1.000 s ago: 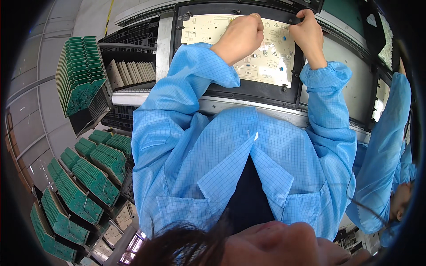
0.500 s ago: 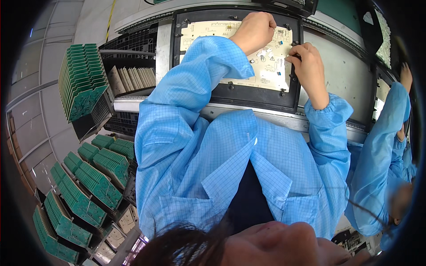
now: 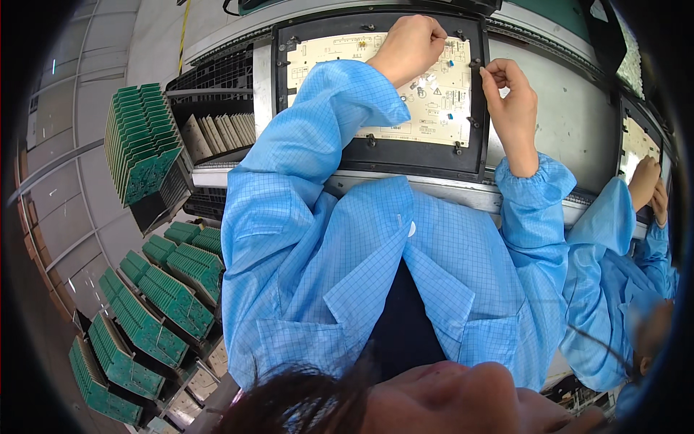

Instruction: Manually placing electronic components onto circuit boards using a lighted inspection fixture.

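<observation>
A cream-coloured circuit board (image 3: 340, 52) with small blue, yellow and dark parts lies in a black frame (image 3: 426, 160) held by small black clips. Over the board's far edge is my left hand (image 3: 410, 49), its fingers curled together and their tips hidden behind the hand. My right hand (image 3: 513, 98) hovers by the frame's right rim, off the board, thumb and forefinger brought together. Whatever either hand may hold is too small or hidden to make out. Two blue components (image 3: 450, 64) stand on the board's right part, one above the other.
The frame rests on a metal conveyor rail (image 3: 448, 186). Stacked green boards (image 3: 148, 145) stand at the left, with several more racks (image 3: 144, 304) below. A black tray of cream boards (image 3: 220, 134) is beside the frame. At the right, a co-worker's hands (image 3: 643, 181) are near another board.
My right hand has moved right, from the board's edge to beyond the frame's rim. My left hand stays nearly in place. The co-worker's hands have come down to their board.
</observation>
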`<state>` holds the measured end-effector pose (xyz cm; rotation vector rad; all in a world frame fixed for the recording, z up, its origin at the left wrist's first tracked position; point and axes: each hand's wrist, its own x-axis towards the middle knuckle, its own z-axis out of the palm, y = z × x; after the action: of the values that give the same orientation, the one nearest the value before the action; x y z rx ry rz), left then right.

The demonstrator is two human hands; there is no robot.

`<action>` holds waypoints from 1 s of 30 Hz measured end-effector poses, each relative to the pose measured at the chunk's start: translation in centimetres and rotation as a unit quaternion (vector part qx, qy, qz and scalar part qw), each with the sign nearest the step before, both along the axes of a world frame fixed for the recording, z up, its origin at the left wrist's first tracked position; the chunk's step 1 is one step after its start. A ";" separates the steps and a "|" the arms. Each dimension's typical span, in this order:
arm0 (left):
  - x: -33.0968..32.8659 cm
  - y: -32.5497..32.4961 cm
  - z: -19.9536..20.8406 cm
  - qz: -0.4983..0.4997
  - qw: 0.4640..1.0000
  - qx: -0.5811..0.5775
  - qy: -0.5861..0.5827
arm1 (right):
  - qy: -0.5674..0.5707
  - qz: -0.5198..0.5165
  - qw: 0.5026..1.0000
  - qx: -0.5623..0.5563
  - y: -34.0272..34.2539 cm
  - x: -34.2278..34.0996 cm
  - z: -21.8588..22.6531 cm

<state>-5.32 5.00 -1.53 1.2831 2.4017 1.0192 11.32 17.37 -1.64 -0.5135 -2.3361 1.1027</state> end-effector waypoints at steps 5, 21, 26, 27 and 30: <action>0.3 0.3 0.0 -0.012 1.000 -0.003 0.008 | 0.007 -0.051 0.998 -0.023 0.3 0.0 0.1; 1.7 1.9 0.2 0.001 0.993 -0.070 0.100 | 0.036 -0.082 0.996 -0.030 1.8 0.0 -1.3; 1.1 2.4 -1.0 -0.036 0.986 -0.093 0.133 | 0.009 -0.074 0.995 -0.067 1.6 -0.2 -1.0; 0.7 2.4 -1.3 -0.027 0.992 -0.072 0.101 | 0.009 -0.076 0.995 -0.065 1.8 -0.3 -1.1; 0.5 2.7 -1.8 -0.021 0.996 -0.028 0.078 | 0.025 -0.051 0.996 -0.074 2.2 -0.8 -1.0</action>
<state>-4.82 7.74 -3.35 1.4351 2.4861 0.8628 10.57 19.59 -2.67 -0.6442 -2.1721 1.2307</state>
